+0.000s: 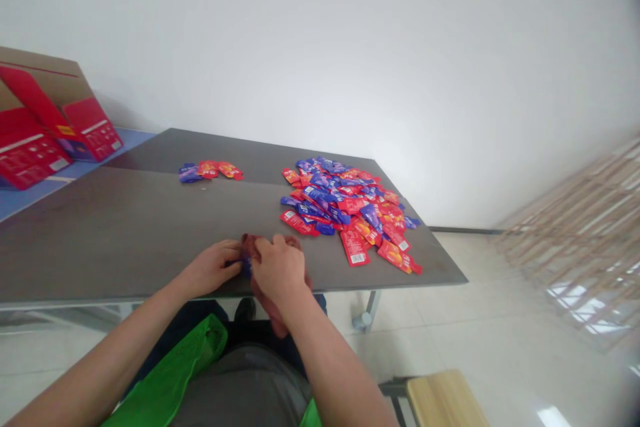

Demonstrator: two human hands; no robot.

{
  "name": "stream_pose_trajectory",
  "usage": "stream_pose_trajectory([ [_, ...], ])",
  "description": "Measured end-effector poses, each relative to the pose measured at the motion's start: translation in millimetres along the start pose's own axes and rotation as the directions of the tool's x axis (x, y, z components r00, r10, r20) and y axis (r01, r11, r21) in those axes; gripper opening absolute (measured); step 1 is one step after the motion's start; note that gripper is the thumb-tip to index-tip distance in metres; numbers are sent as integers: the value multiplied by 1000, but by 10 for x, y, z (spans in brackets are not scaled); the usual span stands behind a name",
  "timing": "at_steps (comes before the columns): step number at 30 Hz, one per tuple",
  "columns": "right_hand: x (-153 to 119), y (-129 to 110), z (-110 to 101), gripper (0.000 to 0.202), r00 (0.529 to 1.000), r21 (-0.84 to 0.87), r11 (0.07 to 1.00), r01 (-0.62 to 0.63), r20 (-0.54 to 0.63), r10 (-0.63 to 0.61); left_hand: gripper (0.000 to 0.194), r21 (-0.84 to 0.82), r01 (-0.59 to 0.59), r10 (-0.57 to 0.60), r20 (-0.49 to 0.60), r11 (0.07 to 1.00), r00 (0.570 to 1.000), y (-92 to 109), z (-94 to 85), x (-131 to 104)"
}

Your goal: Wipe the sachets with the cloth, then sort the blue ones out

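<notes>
Near the front edge of the grey table [150, 233], my right hand [281, 270] is closed on a brownish-red cloth [270, 312], part of which hangs over the edge. My left hand [214, 268] pinches the left side of a small blue pouch [247, 268], mostly hidden under the cloth and my fingers. To the right lies a loose heap of red and blue pouches [325, 199], several overlapping. Farther back on the left rest a blue pouch [189, 173] and red pouches [220, 169] in a short row.
Red cartons [93, 127] with brown flaps stand on a blue surface [130, 139] at the left. A white wall [310, 47] rises behind the table. A wooden stool seat [445, 400] is at the lower right, and a slatted rack [585, 233] stands at far right.
</notes>
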State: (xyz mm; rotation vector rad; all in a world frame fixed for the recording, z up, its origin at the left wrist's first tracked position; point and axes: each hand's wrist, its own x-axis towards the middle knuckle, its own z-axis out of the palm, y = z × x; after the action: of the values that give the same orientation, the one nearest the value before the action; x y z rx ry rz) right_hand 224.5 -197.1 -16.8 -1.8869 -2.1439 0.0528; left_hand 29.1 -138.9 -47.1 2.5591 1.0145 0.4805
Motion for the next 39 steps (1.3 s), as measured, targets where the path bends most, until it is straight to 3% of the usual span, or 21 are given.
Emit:
stream_pose_trajectory([
  [3,-23,-71,117,30,998,9,1000,22,57,-22,28,8,4,-4,10,1000,1000,38,-7,10],
  [8,160,451,26,26,975,-65,975,-212,58,215,32,14,30,-31,7,999,1000,-11,11,2],
  [10,178,515,-59,26,970,-81,969,-234,48,238,31,12,34,-34,4,999,999,-29,17,-3],
  [14,34,152,-67,33,998,-35,998,-58,2,58,29,7,34,-35,6,999,999,-5,12,-3],
  [17,-49,-61,29,32,996,-13,999,47,78,-46,26,-3,27,-27,16,1000,999,22,5,4],
  [19,-19,18,66,29,993,-32,999,-18,113,21,26,-5,30,-30,15,1000,999,23,6,7],
  [24,175,515,-48,32,974,-79,977,-198,95,205,33,-30,34,-34,-8,999,999,-19,18,-2],
  [27,143,474,-121,31,969,-91,968,-234,55,239,32,-40,38,-39,-17,998,999,-26,21,-12],
  [30,38,197,-74,34,995,-53,994,-96,1,97,31,-45,36,-36,-13,998,999,-7,15,-15],
  [33,29,84,-2,31,998,-21,999,24,59,-23,31,-42,47,-48,-7,998,999,16,3,-8],
  [39,122,642,-74,31,958,-132,957,-260,89,272,33,-49,47,-47,-3,998,999,-16,5,-19],
])
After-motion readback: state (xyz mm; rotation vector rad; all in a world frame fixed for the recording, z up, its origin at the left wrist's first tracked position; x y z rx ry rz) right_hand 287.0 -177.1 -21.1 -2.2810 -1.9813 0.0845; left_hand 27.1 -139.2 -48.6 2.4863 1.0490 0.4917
